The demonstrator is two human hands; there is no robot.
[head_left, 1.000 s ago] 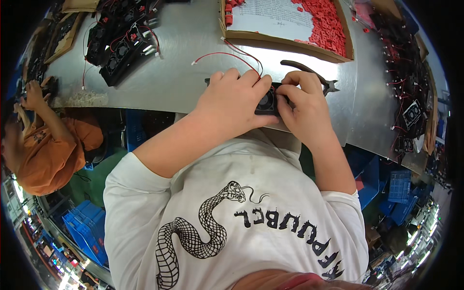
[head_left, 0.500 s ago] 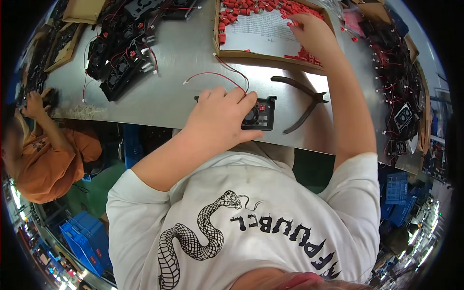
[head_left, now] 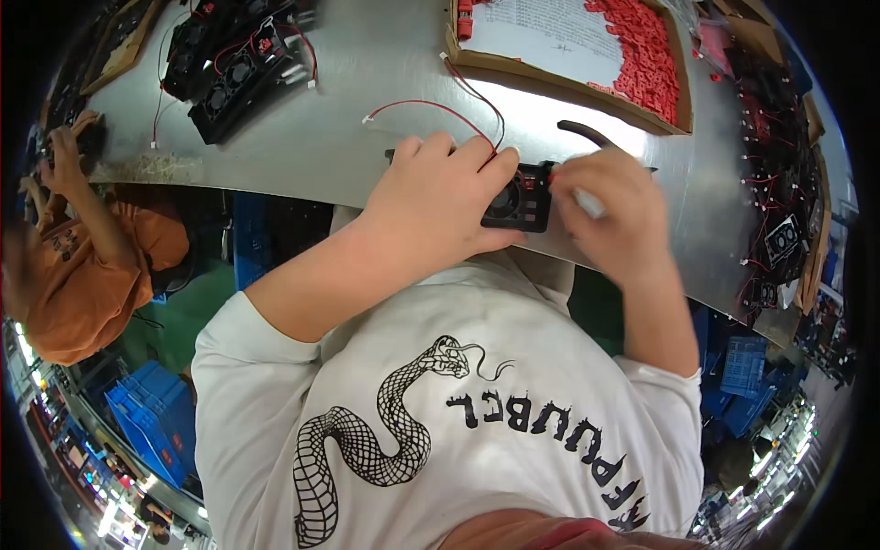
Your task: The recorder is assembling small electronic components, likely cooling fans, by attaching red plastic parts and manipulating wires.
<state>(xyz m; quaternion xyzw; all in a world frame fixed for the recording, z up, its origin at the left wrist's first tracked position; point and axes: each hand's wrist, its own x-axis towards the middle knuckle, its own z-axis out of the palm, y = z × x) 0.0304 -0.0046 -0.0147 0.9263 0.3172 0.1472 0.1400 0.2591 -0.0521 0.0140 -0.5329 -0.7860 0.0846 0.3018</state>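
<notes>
A metal tabletop (head_left: 357, 82) is carrying a cardboard tray (head_left: 550, 79); a co-worker in orange (head_left: 92, 293) is working at left. Near the front edge, the left hand (head_left: 435, 192) is lying palm-down, its fingers (head_left: 496, 171) gripping a black fan housing (head_left: 530, 207). The right hand (head_left: 616, 211) is resting curled beside it; blur is hiding whether anything is being pinched.

Bright glare on the metal table (head_left: 532, 119), motion blur on the right of the hands (head_left: 623, 211), fisheye-bent edges.
</notes>
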